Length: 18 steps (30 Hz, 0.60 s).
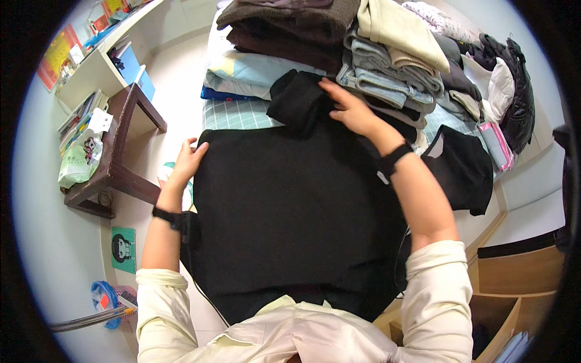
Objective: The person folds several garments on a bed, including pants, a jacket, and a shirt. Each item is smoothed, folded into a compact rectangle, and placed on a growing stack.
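A large black knit garment (296, 199) spreads in front of me, its near part against my body and its far part on the bed. At the far edge a bunched black part (295, 100), perhaps a collar or sleeve, stands up in a lump. My left hand (192, 158) is closed on the garment's far left corner, thumb on top. My right hand (352, 112) rests at the right side of the bunched part, fingers stretched out and touching the cloth. Whether it pinches any fabric does not show clearly.
Behind the garment stand stacks of folded dark knitwear (290, 27) and folded jeans (393, 75) on a green checked bedsheet (233, 115). Another black garment (463, 169) lies to the right. A dark wooden stool (124, 145) stands left; an open wooden drawer unit (520, 272) is at lower right.
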{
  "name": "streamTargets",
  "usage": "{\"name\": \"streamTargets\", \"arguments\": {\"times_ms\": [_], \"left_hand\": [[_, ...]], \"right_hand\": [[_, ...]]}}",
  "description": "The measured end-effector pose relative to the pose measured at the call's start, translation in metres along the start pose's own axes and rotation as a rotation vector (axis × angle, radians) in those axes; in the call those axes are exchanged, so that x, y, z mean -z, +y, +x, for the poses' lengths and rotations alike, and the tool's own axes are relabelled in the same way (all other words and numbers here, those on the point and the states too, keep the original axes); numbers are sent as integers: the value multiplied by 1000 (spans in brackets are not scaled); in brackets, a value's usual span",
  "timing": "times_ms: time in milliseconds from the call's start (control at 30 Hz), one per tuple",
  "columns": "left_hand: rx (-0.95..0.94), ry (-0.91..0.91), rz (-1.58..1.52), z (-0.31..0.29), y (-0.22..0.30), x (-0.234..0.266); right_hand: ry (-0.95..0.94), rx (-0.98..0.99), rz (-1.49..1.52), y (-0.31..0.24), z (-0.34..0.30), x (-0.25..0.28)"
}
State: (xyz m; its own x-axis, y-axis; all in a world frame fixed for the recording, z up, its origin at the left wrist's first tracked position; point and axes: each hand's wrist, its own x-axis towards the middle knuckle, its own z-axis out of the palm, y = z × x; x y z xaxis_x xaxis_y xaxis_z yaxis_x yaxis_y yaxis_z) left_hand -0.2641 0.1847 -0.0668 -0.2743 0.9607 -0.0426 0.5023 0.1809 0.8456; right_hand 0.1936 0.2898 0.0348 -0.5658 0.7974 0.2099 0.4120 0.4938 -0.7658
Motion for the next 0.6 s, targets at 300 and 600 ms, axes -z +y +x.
{"name": "streamTargets", "arguments": {"times_ms": [300, 600], "left_hand": [[132, -202, -206, -226, -10, 64], [131, 51, 272, -288, 18, 18]], "right_hand": [[310, -640, -358, -9, -271, 54], [402, -948, 101, -39, -340, -38]]}}
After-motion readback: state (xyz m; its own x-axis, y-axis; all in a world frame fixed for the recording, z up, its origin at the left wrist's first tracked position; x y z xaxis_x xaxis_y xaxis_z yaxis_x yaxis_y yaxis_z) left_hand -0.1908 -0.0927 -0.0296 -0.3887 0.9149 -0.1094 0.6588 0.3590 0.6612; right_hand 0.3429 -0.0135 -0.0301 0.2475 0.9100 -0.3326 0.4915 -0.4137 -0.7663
